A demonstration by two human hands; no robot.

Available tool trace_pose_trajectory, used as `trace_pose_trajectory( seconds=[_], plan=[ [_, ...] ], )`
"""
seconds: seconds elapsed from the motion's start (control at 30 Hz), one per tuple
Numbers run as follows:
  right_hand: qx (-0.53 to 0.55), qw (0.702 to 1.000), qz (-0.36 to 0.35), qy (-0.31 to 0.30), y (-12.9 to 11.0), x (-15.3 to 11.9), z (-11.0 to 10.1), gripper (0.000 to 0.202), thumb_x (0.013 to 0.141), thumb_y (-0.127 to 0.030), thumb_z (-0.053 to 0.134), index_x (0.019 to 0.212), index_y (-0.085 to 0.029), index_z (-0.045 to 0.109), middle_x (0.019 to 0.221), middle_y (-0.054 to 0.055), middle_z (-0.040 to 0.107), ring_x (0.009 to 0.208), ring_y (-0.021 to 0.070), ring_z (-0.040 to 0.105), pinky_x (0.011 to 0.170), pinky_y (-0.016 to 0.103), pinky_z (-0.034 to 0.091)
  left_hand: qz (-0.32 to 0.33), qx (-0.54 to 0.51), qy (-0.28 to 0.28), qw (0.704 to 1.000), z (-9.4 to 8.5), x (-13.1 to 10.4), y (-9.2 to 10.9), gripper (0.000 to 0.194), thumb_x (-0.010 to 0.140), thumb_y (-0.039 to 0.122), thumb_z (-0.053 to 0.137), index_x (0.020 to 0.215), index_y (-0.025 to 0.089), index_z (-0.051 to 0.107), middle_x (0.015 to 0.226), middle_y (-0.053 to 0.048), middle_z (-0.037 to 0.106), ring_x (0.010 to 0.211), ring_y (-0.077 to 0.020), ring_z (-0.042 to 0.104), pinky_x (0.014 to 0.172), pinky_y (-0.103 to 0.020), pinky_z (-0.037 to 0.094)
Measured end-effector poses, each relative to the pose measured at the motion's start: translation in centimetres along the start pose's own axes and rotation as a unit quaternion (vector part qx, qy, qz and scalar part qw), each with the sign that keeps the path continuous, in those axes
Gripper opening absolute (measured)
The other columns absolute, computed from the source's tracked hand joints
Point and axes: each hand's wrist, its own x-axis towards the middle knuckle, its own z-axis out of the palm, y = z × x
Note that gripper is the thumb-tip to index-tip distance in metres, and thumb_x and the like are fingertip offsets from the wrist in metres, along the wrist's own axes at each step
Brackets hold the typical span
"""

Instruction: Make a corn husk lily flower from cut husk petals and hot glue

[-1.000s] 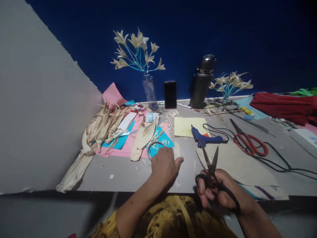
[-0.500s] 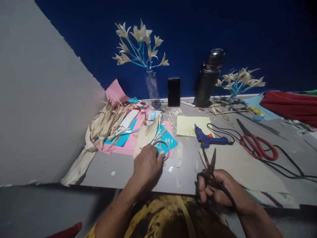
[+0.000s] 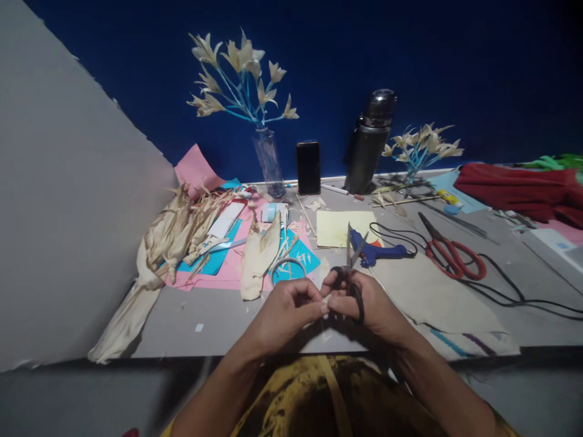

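Observation:
My left hand (image 3: 291,309) is closed, its thumb and fingers pinching a small pale piece whose shape is mostly hidden. Its fingertips meet those of my right hand (image 3: 364,306), which holds black-handled scissors (image 3: 354,261) with the blades apart and pointing away from me. Just beyond the scissors lies a blue glue gun (image 3: 382,252) beside a yellow paper (image 3: 332,223). A grey ring of tape (image 3: 304,267) rests on blue paper with pale scraps, left of the scissors. Next to it is a flat dried husk piece (image 3: 257,258).
Dried husks (image 3: 159,249) lie at the left on pink paper. Behind stand a glass vase (image 3: 268,161) of husk flowers, a phone (image 3: 308,169) and a flask (image 3: 370,142). Red-handled scissors (image 3: 455,258), a black cord and a red cloth (image 3: 514,188) are at the right.
My left hand has left the tape ring and moved right to meet my right hand, now pinching something small. The scissors have shifted left and up. The whole view has shifted slightly.

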Motion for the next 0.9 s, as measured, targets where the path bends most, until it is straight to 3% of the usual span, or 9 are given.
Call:
trace_pose_trajectory(
  seconds=[0.13, 0.23, 0.33, 0.4, 0.5, 0.63, 0.77, 0.9],
  plan=[
    [-0.001, 0.999, 0.032, 0.020, 0.2, -0.1, 0.2, 0.033, 0.070, -0.034, 0.082, 0.087, -0.015, 0.061, 0.061, -0.005, 0.057, 0.050, 0.0084, 0.047, 0.046, 0.019, 0.036, -0.009, 0.004, -0.015, 1.000, 0.2, 0.0, -0.2, 0.023, 0.074, 0.035, 0.077, 0.073, 0.015, 0.064, 0.071, -0.002, 0.062, 0.065, -0.0130, 0.051, 0.060, -0.024, 0.037],
    [0.033, 0.999, 0.040, 0.018, 0.4, -0.4, 0.3, 0.034, 0.067, -0.030, 0.085, 0.086, -0.015, 0.061, 0.059, -0.005, 0.056, 0.047, 0.0071, 0.045, 0.043, 0.018, 0.033, 0.000, -0.013, -0.030, 0.999, 0.0, 0.1, -0.5, 0.023, 0.075, 0.035, 0.077, 0.075, 0.015, 0.065, 0.071, -0.002, 0.060, 0.065, -0.0127, 0.051, 0.059, -0.024, 0.037],
    [0.153, 0.986, 0.047, -0.041, 0.6, -0.4, 0.6, 0.035, 0.063, -0.027, 0.086, 0.084, -0.014, 0.061, 0.058, -0.007, 0.053, 0.042, 0.0038, 0.038, 0.040, 0.017, 0.027, 0.018, -0.080, -0.070, 0.994, -0.1, 0.1, -0.5, 0.026, 0.074, 0.036, 0.079, 0.074, 0.015, 0.064, 0.071, -0.002, 0.060, 0.067, -0.0127, 0.053, 0.063, -0.025, 0.040],
    [0.249, 0.962, 0.062, -0.091, 0.7, -0.3, 0.5, 0.033, 0.064, -0.025, 0.085, 0.083, -0.014, 0.061, 0.056, -0.009, 0.048, 0.039, 0.0011, 0.031, 0.040, 0.016, 0.024, 0.010, -0.123, -0.098, 0.987, -0.2, 0.2, -0.4, 0.029, 0.073, 0.037, 0.080, 0.072, 0.014, 0.063, 0.067, -0.001, 0.060, 0.065, -0.0126, 0.054, 0.064, -0.025, 0.041],
    [0.325, 0.938, 0.058, -0.103, 0.7, -0.2, -0.1, 0.029, 0.069, -0.028, 0.084, 0.084, -0.015, 0.062, 0.061, -0.009, 0.048, 0.039, -0.0009, 0.026, 0.041, 0.015, 0.027, -0.017, -0.155, -0.106, 0.982, -0.4, 0.4, -0.3, 0.031, 0.070, 0.037, 0.082, 0.073, 0.015, 0.062, 0.061, 0.000, 0.058, 0.057, -0.0113, 0.052, 0.059, -0.025, 0.041],
    [0.227, 0.973, -0.008, -0.033, 0.2, -0.5, -0.5, 0.042, 0.073, -0.048, 0.082, 0.092, -0.014, 0.065, 0.081, 0.002, 0.065, 0.047, 0.0039, 0.046, 0.044, 0.018, 0.035, -0.025, -0.145, -0.083, 0.986, -0.4, 0.9, -0.3, 0.031, 0.069, 0.038, 0.083, 0.072, 0.015, 0.062, 0.061, 0.001, 0.056, 0.055, -0.0102, 0.049, 0.055, -0.024, 0.038],
    [0.100, 0.995, 0.024, -0.003, -0.2, -0.7, 0.2, 0.038, 0.065, -0.032, 0.089, 0.086, -0.014, 0.063, 0.059, -0.005, 0.057, 0.042, 0.0049, 0.044, 0.040, 0.016, 0.031, -0.033, -0.104, -0.057, 0.992, 0.0, 1.1, -0.3, 0.030, 0.068, 0.036, 0.084, 0.072, 0.015, 0.062, 0.066, 0.000, 0.058, 0.061, -0.0111, 0.052, 0.057, -0.023, 0.036],
    [0.173, 0.983, 0.034, -0.053, -0.1, -0.5, 0.5, 0.035, 0.063, -0.026, 0.088, 0.083, -0.013, 0.061, 0.059, -0.006, 0.056, 0.040, 0.0023, 0.039, 0.038, 0.015, 0.027, -0.038, -0.128, -0.090, 0.987, -0.1, 1.1, -0.5, 0.033, 0.065, 0.036, 0.086, 0.070, 0.014, 0.062, 0.067, 0.000, 0.058, 0.060, -0.0103, 0.051, 0.057, -0.023, 0.036]
  ],
)
